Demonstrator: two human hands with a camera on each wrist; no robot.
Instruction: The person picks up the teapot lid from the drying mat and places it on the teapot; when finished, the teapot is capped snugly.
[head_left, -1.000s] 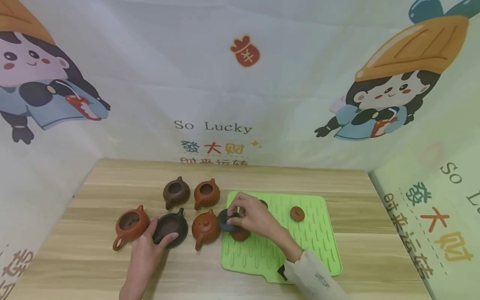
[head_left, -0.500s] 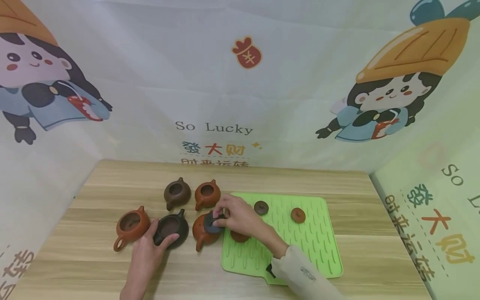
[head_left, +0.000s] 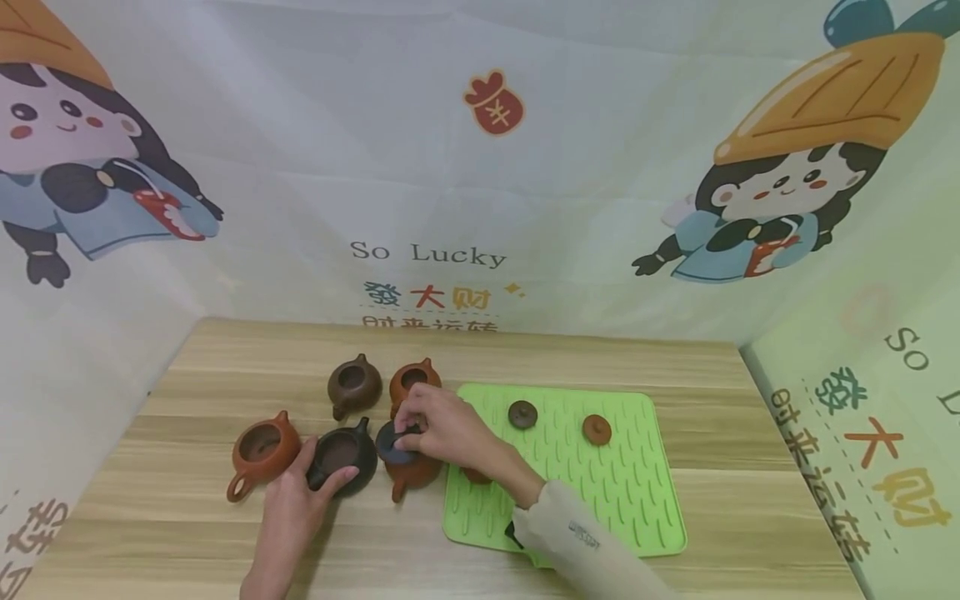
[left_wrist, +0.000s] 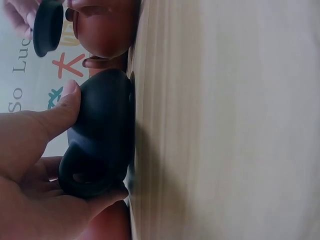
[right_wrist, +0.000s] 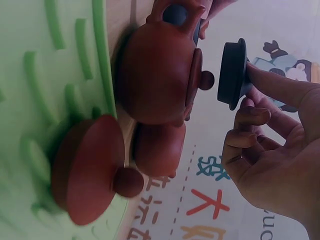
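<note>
My left hand [head_left: 291, 500] holds a black lidless teapot [head_left: 349, 460] by its sides, thumb on one side and fingers on the other around the handle. The teapot stands on the wooden table. My right hand [head_left: 442, 425] pinches a black teapot lid [right_wrist: 233, 75] by its knob. In the right wrist view that lid hangs in the air, apart from the lidded red-brown teapot [right_wrist: 157, 75] below it. From the head view, the lid covers part of that teapot, just right of the black one.
An open red-brown teapot [head_left: 262, 450] stands left of the black one. Behind are a dark brown open teapot [head_left: 363, 392] and a smaller red-brown one [head_left: 423, 367]. The green mat [head_left: 622, 500] bears a dark brown lid [head_left: 522, 414], a small red-brown lid [head_left: 597, 429] and a larger red-brown lid [right_wrist: 97, 170].
My right hand has moved left with the black lid, from over the mat's left edge to above the lidded teapot. My left hand has stayed on the black teapot.
</note>
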